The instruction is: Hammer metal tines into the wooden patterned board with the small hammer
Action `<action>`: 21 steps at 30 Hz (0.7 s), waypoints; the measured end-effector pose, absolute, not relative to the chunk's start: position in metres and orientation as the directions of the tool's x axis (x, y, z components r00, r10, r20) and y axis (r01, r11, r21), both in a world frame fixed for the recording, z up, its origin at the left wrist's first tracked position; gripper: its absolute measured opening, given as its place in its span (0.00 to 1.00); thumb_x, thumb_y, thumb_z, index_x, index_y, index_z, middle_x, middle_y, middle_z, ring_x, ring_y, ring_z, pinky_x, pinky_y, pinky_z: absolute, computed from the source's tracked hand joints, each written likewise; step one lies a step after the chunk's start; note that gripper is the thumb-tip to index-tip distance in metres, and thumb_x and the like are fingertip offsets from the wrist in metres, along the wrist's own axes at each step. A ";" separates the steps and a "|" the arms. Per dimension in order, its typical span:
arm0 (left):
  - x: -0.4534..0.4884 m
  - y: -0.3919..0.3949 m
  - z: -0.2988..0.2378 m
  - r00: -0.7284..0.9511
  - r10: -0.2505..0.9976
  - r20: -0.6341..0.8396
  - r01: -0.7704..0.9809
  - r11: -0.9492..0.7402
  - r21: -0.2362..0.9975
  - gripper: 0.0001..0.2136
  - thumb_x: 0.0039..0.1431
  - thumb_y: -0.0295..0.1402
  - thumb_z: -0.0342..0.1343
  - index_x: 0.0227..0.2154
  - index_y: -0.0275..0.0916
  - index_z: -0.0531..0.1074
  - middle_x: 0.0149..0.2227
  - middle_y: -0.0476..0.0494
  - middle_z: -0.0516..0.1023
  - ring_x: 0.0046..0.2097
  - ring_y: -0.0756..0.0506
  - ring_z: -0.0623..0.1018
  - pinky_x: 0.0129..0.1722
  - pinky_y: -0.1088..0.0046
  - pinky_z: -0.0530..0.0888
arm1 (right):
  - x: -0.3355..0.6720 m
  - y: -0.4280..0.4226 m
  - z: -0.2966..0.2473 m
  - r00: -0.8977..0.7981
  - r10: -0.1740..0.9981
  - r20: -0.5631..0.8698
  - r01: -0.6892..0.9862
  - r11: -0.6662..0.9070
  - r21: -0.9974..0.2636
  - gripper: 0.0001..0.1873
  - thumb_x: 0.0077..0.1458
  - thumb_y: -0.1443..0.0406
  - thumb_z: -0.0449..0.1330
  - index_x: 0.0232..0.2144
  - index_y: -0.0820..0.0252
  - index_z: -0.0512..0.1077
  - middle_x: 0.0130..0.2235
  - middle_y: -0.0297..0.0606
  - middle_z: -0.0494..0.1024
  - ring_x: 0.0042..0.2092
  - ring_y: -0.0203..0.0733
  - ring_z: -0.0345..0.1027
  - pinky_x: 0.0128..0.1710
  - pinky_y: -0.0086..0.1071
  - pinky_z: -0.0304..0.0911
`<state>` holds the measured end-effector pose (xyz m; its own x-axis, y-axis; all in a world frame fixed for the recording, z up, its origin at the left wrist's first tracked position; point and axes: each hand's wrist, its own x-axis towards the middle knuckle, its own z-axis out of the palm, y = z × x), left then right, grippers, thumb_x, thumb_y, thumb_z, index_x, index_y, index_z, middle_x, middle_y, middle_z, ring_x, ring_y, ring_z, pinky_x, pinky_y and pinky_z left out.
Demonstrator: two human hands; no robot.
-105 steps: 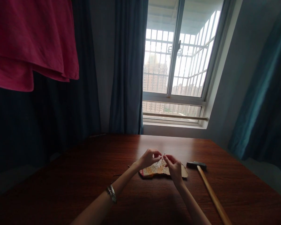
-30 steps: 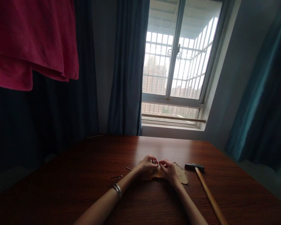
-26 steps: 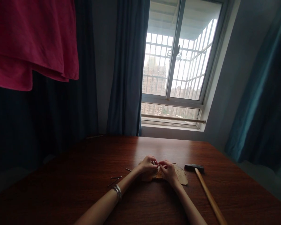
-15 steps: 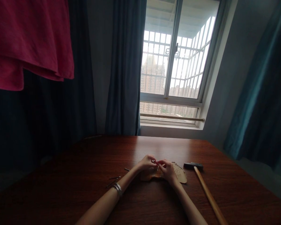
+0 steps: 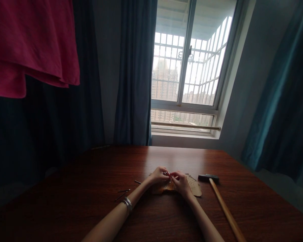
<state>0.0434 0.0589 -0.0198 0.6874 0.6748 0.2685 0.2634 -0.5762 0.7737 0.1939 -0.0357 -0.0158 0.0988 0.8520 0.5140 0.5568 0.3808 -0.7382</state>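
Note:
My left hand (image 5: pixel 159 175) and my right hand (image 5: pixel 179 182) meet fingertip to fingertip over a tan, flat piece (image 5: pixel 195 189) dotted with small holes, which lies on the brown wooden table (image 5: pixel 91 215). Both hands are closed in a pinch. Something tiny and reddish (image 5: pixel 169 174) shows between the fingertips, too small to name; it may be only fingernails. The fingers and wrists cover much of the holed piece. Its front edge looks uneven, with an orange tint near the middle.
A hammer (image 5: pixel 224 205) with a wooden handle lies to the right of the holed piece. Left of my left forearm are several thin dark metal rods (image 5: pixel 123 191). A window (image 5: pixel 184 67) and blue curtains (image 5: pixel 133 74) stand behind the table; a pink cloth (image 5: pixel 32 47) hangs at upper left.
Almost nothing differs. Both hands keep their pinch at the same spot, with at most a slight shift of the fingertips; the hammer and rods stay put.

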 end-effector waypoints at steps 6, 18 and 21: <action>0.044 0.059 -0.021 0.689 0.669 0.278 0.265 -0.589 0.763 0.11 0.44 0.36 0.60 0.28 0.33 0.77 0.28 0.47 0.74 0.30 0.51 0.71 0.30 0.80 0.66 | 0.215 -0.037 -0.007 0.222 0.825 0.519 0.590 0.311 -0.746 0.21 0.48 0.65 0.52 0.46 0.60 0.68 0.38 0.42 0.74 0.32 0.41 0.69 0.32 0.35 0.67; 0.044 0.062 -0.027 0.668 0.714 0.209 0.321 -0.531 0.784 0.12 0.43 0.37 0.60 0.29 0.33 0.77 0.29 0.48 0.75 0.30 0.51 0.72 0.29 0.80 0.65 | 0.278 -0.155 -0.024 0.323 0.619 0.716 0.937 -0.104 -0.332 0.20 0.51 0.62 0.50 0.46 0.63 0.68 0.43 0.48 0.69 0.43 0.50 0.64 0.43 0.42 0.61; 0.044 0.062 -0.028 0.667 0.712 0.221 0.303 -0.530 0.792 0.12 0.42 0.37 0.60 0.28 0.33 0.77 0.29 0.48 0.74 0.30 0.51 0.72 0.29 0.80 0.65 | 0.292 -0.203 -0.050 0.347 0.474 0.809 0.938 -0.184 -0.295 0.17 0.51 0.62 0.50 0.41 0.63 0.70 0.40 0.49 0.72 0.38 0.50 0.67 0.40 0.42 0.62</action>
<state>0.0437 0.0624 -0.0278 0.6669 0.7116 0.2212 0.3027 -0.5299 0.7922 0.2919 -0.2035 -0.0504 0.3472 0.4738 0.8093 0.9378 -0.1839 -0.2946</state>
